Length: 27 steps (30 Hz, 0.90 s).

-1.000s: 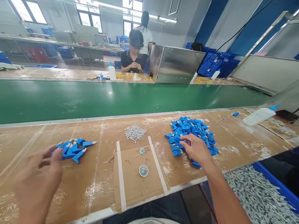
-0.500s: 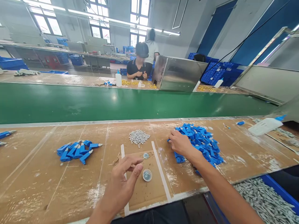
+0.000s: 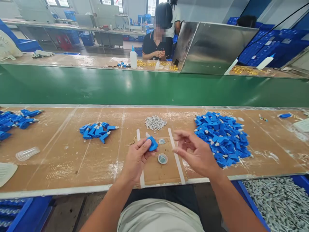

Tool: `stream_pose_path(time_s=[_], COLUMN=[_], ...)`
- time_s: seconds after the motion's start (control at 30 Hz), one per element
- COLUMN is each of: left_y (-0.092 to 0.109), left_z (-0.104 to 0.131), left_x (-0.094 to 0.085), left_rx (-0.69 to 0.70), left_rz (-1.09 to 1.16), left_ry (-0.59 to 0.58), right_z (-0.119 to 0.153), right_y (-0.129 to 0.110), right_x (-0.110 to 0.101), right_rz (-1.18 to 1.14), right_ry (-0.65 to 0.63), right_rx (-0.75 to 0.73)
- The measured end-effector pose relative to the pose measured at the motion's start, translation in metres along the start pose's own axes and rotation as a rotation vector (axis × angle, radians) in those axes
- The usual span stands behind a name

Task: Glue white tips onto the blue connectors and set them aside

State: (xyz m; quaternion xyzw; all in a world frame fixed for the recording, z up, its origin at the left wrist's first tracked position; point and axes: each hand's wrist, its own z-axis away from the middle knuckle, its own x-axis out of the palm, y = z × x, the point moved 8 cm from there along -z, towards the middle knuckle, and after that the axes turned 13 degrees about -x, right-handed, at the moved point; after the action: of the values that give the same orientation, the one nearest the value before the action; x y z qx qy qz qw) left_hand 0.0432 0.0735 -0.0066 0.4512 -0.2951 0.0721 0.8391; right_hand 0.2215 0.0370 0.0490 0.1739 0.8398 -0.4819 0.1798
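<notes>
Above the taped board, my left hand [image 3: 138, 158] pinches a blue piece [image 3: 152, 143] with a whitish tip. My right hand [image 3: 193, 149] is just right of it, fingers apart and curved, with nothing visible between them. A small round cup of clear liquid [image 3: 162, 158] sits on the board, and a smaller clear disc [image 3: 162, 141] lies behind it. Behind the board is a pile of small grey pieces [image 3: 155, 123]. The large heap of blue pieces [image 3: 220, 137] lies right of my right hand, and a smaller blue group [image 3: 97, 131] lies to the left.
More blue pieces [image 3: 16, 120] and a clear plastic cup [image 3: 27, 154] lie at far left. A bin of grey parts [image 3: 277, 199] stands at lower right. Beyond the green strip [image 3: 108, 85], a person [image 3: 156, 42] sits near a white bottle [image 3: 133, 58].
My right hand has left the large blue heap and moved towards my left hand. My left hand now holds a blue piece. The view has tilted down.
</notes>
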Motion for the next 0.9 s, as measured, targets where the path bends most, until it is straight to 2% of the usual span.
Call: stream_pose_path(time_s=[0.07,0.13,0.23,0.37,0.57,0.8,0.9], left_y=[-0.004,-0.014,-0.029,-0.034,-0.034,-0.035,-0.036], left_z=[-0.001,-0.004,-0.007,-0.008,-0.008,-0.008,-0.008], left_x=[-0.018,-0.031,-0.040,-0.044,-0.048,-0.049,-0.050], left_rx=[-0.009,-0.048,-0.111,-0.123,-0.120,-0.115,-0.110], left_rz=[0.032,0.050,0.074,0.122,0.165,0.175,0.164], left_ry=[0.050,0.071,0.074,0.071,0.047,0.029,0.024], right_z=[0.020,0.040,0.057,0.052,0.041,0.034,0.033], right_y=[0.033,0.056,0.069,0.063,0.050,0.022,0.015], right_x=[0.006,0.025,0.047,0.053,0.046,0.053,0.054], right_rz=[-0.082,-0.171,-0.236,-0.162,0.028,0.202,0.237], right_ry=[0.068,0.034,0.004,0.017,0.009,-0.143,-0.195], right_rx=[0.217,0.366,0.445,0.370,0.184,-0.063,-0.106])
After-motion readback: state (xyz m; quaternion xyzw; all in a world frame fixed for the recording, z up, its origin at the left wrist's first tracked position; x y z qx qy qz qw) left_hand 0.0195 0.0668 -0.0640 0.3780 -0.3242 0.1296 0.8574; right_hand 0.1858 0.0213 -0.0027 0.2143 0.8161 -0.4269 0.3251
